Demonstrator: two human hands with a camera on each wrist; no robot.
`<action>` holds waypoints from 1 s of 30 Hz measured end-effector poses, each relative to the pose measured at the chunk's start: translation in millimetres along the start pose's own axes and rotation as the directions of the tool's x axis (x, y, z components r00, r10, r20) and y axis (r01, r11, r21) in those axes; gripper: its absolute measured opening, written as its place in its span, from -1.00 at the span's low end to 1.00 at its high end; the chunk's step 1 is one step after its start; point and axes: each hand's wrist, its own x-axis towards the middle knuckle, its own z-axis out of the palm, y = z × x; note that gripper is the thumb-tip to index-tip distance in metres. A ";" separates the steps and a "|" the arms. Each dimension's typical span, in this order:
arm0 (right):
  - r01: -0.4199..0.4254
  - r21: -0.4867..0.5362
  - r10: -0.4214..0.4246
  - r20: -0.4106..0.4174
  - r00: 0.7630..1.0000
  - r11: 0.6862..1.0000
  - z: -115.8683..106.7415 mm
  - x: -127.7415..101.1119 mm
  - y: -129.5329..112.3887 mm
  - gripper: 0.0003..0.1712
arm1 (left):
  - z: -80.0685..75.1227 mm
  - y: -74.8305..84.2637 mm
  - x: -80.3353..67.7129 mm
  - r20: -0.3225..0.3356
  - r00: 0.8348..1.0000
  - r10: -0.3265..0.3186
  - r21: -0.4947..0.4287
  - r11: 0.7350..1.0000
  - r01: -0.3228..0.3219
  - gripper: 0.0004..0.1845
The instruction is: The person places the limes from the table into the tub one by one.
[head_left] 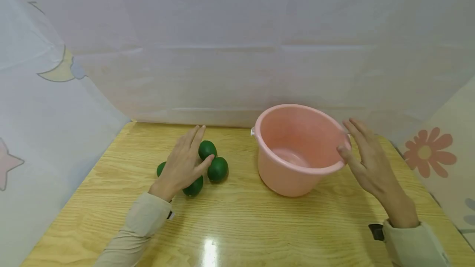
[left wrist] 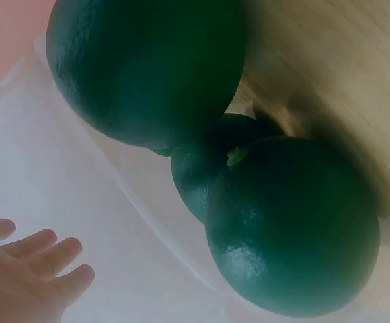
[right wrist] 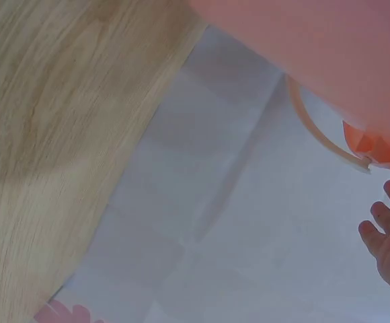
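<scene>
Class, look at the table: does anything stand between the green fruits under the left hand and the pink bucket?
Nothing visible does. Bare wooden table lies between the green fruits and the pink bucket; the left hand rests over them.

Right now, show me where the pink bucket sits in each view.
Head: the pink bucket stands right of centre on the wooden table, the right hand at its rim.
Left wrist: only a pink sliver at top left.
Right wrist: its wall fills the top right.
Shared landmark: the wooden table.

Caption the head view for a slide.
Left hand over green limes; right hand beside pink bucket.
</scene>
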 end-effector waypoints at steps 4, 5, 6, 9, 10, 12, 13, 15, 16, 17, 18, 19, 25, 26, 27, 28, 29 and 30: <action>-0.002 0.013 0.002 0.010 1.000 1.000 1.6 -0.2 -1.7 -0.27 | 2.2 0.6 -0.1 0.027 1.000 -0.002 -0.003 1.000 0.002 -0.15; -0.003 0.014 0.003 0.013 1.000 1.000 2.0 -0.2 -2.1 -0.28 | 2.7 0.6 -0.2 0.031 1.000 -0.001 -0.005 1.000 0.001 -0.15; -0.005 0.017 0.004 0.016 1.000 1.000 2.4 -0.2 -2.6 -0.28 | 3.3 0.8 -0.5 0.035 0.999 -0.002 -0.009 1.000 0.002 -0.15; -0.008 0.019 0.007 0.028 1.000 1.000 3.4 -0.1 -3.9 -0.29 | 5.0 1.5 -1.8 0.042 0.999 -0.003 -0.022 1.000 0.004 -0.15; -0.011 0.023 0.010 0.033 0.999 1.000 3.6 -0.2 -4.4 -0.29 | 5.4 1.8 -2.3 0.043 0.999 -0.005 -0.027 1.000 0.006 -0.15; -0.012 0.030 0.011 0.040 0.999 0.999 4.2 0.0 -4.9 -0.29 | 6.2 2.3 -3.2 0.045 0.999 -0.006 -0.028 1.000 0.007 -0.16; -0.012 0.032 0.010 0.043 0.999 0.999 4.5 0.1 -5.0 -0.29 | 6.6 2.5 -3.6 0.045 0.999 -0.005 -0.026 1.000 0.006 -0.17; -0.008 0.037 0.006 0.046 0.999 0.999 5.2 0.4 -4.9 -0.29 | 7.2 3.1 -4.0 0.048 0.999 -0.004 -0.025 1.000 0.005 -0.18; -0.009 0.041 0.007 0.048 0.999 0.999 5.4 0.5 -5.0 -0.29 | 7.6 3.3 -4.0 0.049 0.999 -0.002 -0.023 1.000 0.003 -0.18; -0.006 0.040 0.005 0.048 0.999 0.999 5.8 0.6 -4.9 -0.30 | 8.0 3.6 -4.1 0.051 0.999 -0.001 -0.022 1.000 0.002 -0.18; -0.006 0.042 0.004 0.049 0.999 0.999 6.1 0.6 -4.8 -0.30 | 8.3 4.0 -4.1 0.054 0.999 0.000 -0.022 1.000 0.001 -0.19; -0.006 0.043 0.004 0.051 0.999 0.999 6.5 0.6 -4.6 -0.30 | 8.7 4.3 -4.1 0.058 0.998 0.000 -0.026 1.000 0.001 -0.19; -0.013 0.054 0.010 0.069 0.998 0.998 7.8 -0.3 -4.1 -0.31 | 10.2 7.1 -4.9 0.093 0.996 -0.008 -0.054 0.998 0.013 -0.19; -0.014 0.056 0.010 0.073 0.997 0.998 8.0 -0.4 -4.1 -0.32 | 10.5 7.4 -5.1 0.098 0.995 -0.008 -0.058 0.998 0.014 -0.19; -0.017 0.057 0.012 0.077 0.997 0.998 7.9 -0.5 -4.1 -0.32 | 10.8 7.5 -5.2 0.102 0.995 -0.009 -0.061 0.998 0.015 -0.20; -0.020 0.060 0.015 0.082 0.997 0.998 7.9 -0.6 -4.2 -0.32 | 11.2 7.7 -5.3 0.105 0.994 -0.008 -0.064 0.998 0.015 -0.20; -0.023 0.063 0.018 0.087 0.996 0.998 7.8 -0.7 -4.2 -0.32 | 11.5 7.6 -5.3 0.106 0.994 -0.007 -0.067 0.998 0.014 -0.20; -0.027 0.066 0.021 0.091 0.996 0.997 7.7 -0.8 -4.2 -0.32 | 11.9 7.7 -5.4 0.107 0.994 -0.005 -0.072 0.997 0.013 -0.20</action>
